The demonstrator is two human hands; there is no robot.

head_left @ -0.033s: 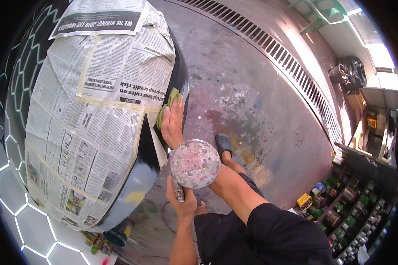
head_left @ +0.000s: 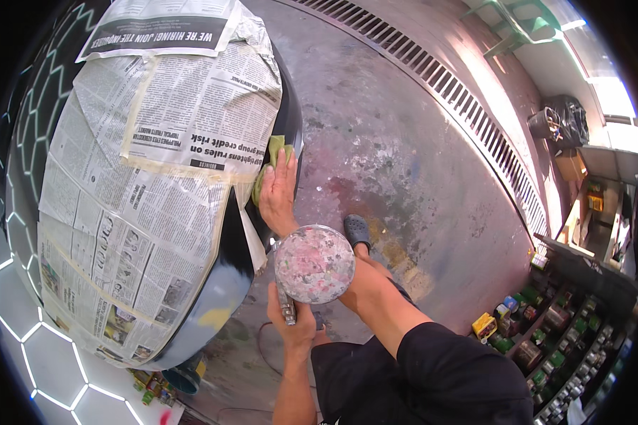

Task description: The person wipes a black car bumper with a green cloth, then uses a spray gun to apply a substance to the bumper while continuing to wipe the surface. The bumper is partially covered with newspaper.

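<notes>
My left hand (head_left: 290,316) is closed around the metal handle of a spray gun (head_left: 288,301). The gun's round cup (head_left: 315,265), splattered with pink, grey and white paint, hides part of my right forearm. Farther out, my right hand (head_left: 278,198) lies over a green cloth (head_left: 264,177), fingers stretched along it, pressing it against the dark side of a curved vehicle panel (head_left: 290,117). Newspaper sheets (head_left: 149,142) are taped across most of the panel. Nearer me, its bare lower part shows black, grey and yellowish patches (head_left: 213,312).
A stained concrete floor (head_left: 404,142) lies to the right, crossed by a drain grate (head_left: 468,106). Paint cans (head_left: 546,333) crowd a rack at the lower right. A dark bucket (head_left: 186,377) stands below the panel. A hose (head_left: 266,347) trails near my feet.
My right hand and the cloth have shifted very slightly along the panel, away from me. My left hand keeps the spray gun in nearly the same place.
</notes>
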